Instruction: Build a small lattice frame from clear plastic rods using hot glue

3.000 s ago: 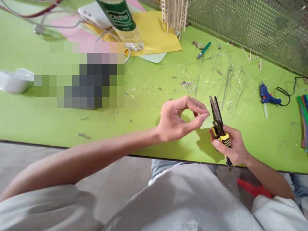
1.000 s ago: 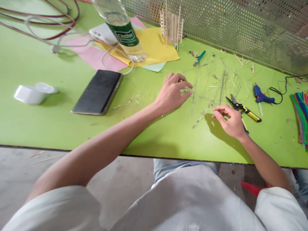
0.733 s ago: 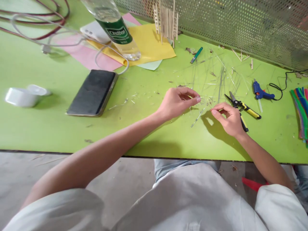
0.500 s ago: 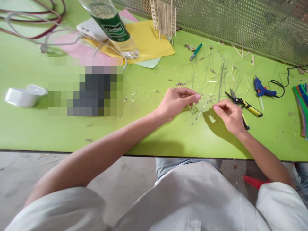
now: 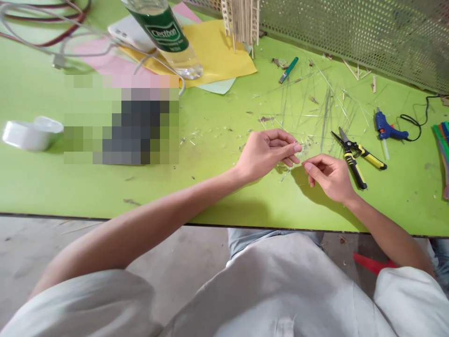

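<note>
Above the green table, my left hand (image 5: 268,153) is closed, its thumb pressed to the fingertips; anything between them is too small to make out. Just to its right, my right hand (image 5: 328,175) pinches thumb against forefinger, and what it holds is likewise too fine to see. The two sets of fingertips are close but apart. Under and beyond them lie thin clear strands (image 5: 326,110) and small clear bits (image 5: 310,140). A short clear piece (image 5: 285,176) shows below my left fingers. Yellow-and-black pliers-like cutters (image 5: 354,161) rest spread beside my right hand.
A blue glue gun (image 5: 389,128) with its cord lies right, near coloured strips (image 5: 444,154). Behind are a green cutter knife (image 5: 288,70), a stick model (image 5: 242,23) and a perforated screen (image 5: 351,37). A water bottle (image 5: 171,40), cables and a white case (image 5: 31,133) are left.
My hands have come closer together: the left moved right, the right moved left and slightly down. Both stay pinched. The view has shifted a little.
</note>
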Available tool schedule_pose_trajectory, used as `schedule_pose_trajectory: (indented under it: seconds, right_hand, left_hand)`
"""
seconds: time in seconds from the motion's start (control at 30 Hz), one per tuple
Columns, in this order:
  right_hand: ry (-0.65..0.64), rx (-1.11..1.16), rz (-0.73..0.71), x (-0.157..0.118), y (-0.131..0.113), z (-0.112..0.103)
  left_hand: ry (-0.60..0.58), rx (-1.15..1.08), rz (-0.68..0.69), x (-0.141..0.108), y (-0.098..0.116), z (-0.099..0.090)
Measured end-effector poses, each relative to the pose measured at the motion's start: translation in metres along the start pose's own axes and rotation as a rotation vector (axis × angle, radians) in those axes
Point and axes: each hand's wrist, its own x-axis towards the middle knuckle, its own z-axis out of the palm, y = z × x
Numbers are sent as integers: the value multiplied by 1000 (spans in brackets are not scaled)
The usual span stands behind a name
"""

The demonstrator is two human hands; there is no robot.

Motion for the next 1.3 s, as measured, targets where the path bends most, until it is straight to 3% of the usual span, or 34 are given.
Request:
schedule_pose_trajectory:
  seconds: [0.17,0.37,0.67,1.13,1.3]
  right_hand:
    - [-20,17,27,-3,0,3]
    - [-18,25,68,-3,-1,4]
    - [-58,115,152,-3,2,6]
    - [-52,73,148,-1,4,5]
    - [-27,50,75,-1,3,4]
  left_hand:
    - [-49,-69,-31,-3,-6,-2]
    - [-11,81,32,-4,-13,-5]
    - [-42,-58,-12,-10,-8,4]
    - [-46,-91,-38,-11,-1,4]
    - [-24,-127,-33,-9,-2,3]
